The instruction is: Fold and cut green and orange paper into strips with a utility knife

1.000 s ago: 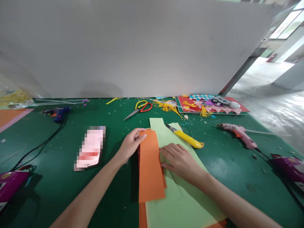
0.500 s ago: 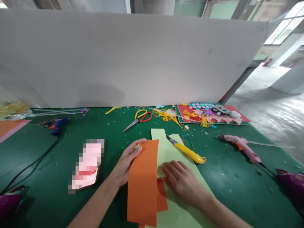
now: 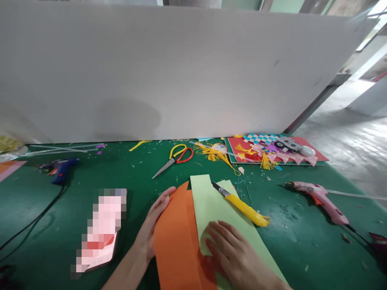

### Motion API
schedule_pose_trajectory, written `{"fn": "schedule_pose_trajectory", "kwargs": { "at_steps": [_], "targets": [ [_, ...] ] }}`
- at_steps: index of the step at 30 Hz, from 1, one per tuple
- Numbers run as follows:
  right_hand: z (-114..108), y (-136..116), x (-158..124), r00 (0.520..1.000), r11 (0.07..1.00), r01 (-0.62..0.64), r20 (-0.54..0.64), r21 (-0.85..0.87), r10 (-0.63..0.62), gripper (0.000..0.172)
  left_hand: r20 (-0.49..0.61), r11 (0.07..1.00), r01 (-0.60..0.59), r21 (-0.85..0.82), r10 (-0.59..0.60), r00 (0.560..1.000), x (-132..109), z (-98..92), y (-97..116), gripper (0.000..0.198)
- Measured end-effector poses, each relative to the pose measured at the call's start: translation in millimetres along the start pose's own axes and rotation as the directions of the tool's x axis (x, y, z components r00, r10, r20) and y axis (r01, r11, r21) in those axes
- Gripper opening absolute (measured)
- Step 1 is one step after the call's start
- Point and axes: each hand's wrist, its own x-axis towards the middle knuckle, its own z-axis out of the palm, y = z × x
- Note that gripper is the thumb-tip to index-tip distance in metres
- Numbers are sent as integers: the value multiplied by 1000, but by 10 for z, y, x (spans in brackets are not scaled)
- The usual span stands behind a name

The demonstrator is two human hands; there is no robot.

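My left hand (image 3: 154,225) is closed on the outer edge of an orange paper sheet (image 3: 175,241), which is bent up along its length. Part of that hand is behind the sheet. My right hand (image 3: 228,249) has its fingers bent and close together at the edge of a light green paper piece (image 3: 201,205); the thumb side is partly hidden. More orange paper shows beneath this green piece. A yellow utility knife (image 3: 246,209) with its blade out lies on the green paper, just beyond my right hand.
Yellow-and-red-handled scissors (image 3: 173,159) lie ahead. A phone (image 3: 101,233) is at left, a blue glue gun (image 3: 62,169) beyond it. A pink glue gun (image 3: 320,197) lies at right. Yellow tassels (image 3: 211,151) and a decorated red board (image 3: 317,153) sit before a grey panel (image 3: 181,72).
The orange sheet has tilted open to the left, baring more orange paper beneath. My right hand has come lower and nearer, still at the green piece. The view has shifted slightly.
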Motion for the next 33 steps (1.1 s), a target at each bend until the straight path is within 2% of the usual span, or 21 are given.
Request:
{"fn": "schedule_pose_trajectory", "kwargs": {
  "at_steps": [3, 5, 7, 8, 9, 11, 12, 13, 14, 16, 17, 19, 22, 24, 26, 27, 29, 31, 33],
  "targets": [
    [-5, 2, -15, 997, 991, -42, -62, 127, 50, 20, -35, 1000, 8, 0, -8, 999, -11, 31, 8, 48],
    [-23, 27, -32, 982, 959, -124, -107, 255, 156, 19, -43, 1000, 3, 9, -3, 999, -19, 42, 15, 46],
    [-58, 82, -72, 942, 889, -230, -139, 395, 306, 17, -35, 999, -9, 43, 11, 999, -13, 35, 13, 44],
    [-82, 120, -100, 905, 833, -299, -138, 466, 402, 15, -23, 996, -19, 82, 21, 1000, -1, 23, 6, 42],
    [-111, 164, -133, 849, 755, -379, -125, 535, 514, 11, -2, 989, -36, 141, 37, 999, 16, 7, -6, 40],
    [-178, 260, -194, 690, 542, -504, -64, 673, 721, 5, 52, 938, -94, 334, 81, 995, 62, -35, -45, 37],
    [-215, 307, -216, 611, 429, -520, -29, 739, 791, 5, 94, 875, -154, 458, 124, 988, 87, -56, -70, 36],
    [-251, 347, -227, 542, 315, -512, 16, 799, 840, 8, 130, 765, -222, 605, 179, 975, 110, -76, -98, 36],
    [-285, 379, -226, 483, 208, -485, 62, 849, 873, 12, 178, 609, -293, 737, 244, 953, 129, -93, -127, 35],
    [-336, 406, -189, 407, 6, -412, 178, 911, 896, 19, 284, 314, -406, 858, 367, 886, 142, -114, -184, 33],
    [-349, 400, -157, 394, -79, -383, 240, 920, 887, 22, 334, 205, -443, 873, 410, 849, 134, -119, -211, 33],
    [-341, 349, -87, 423, -214, -377, 373, 901, 826, 29, 423, 36, -504, 863, 493, 760, 89, -124, -255, 36],
    [-259, 222, -15, 515, -303, -459, 529, 835, 675, 32, 603, -194, -605, 772, 525, 601, -21, -119, -301, 44],
    [-182, 146, -10, 533, -318, -523, 594, 791, 602, 27, 760, -349, -687, 638, 428, 489, -92, -105, -330, 48],
    [-115, 103, -33, 524, -298, -583, 631, 755, 572, 30, 880, -488, -732, 475, 241, 410, -138, -80, -373, 53],
    [-92, 95, -49, 523, -262, -612, 630, 746, 574, 33, 908, -546, -734, 405, 143, 394, -149, -66, -403, 56],
    [-68, 95, -79, 549, -155, -658, 610, 737, 572, 35, 907, -628, -700, 339, 21, 420, -143, -43, -478, 60],
    [-74, 100, -93, 584, -66, -686, 602, 725, 545, 31, 894, -674, -650, 350, 34, 447, -113, -36, -558, 61],
    [-98, 96, -94, 607, 22, -703, 584, 711, 540, 22, 893, -695, -641, 327, 4, 450, -75, -45, -622, 66]
  ]
}}
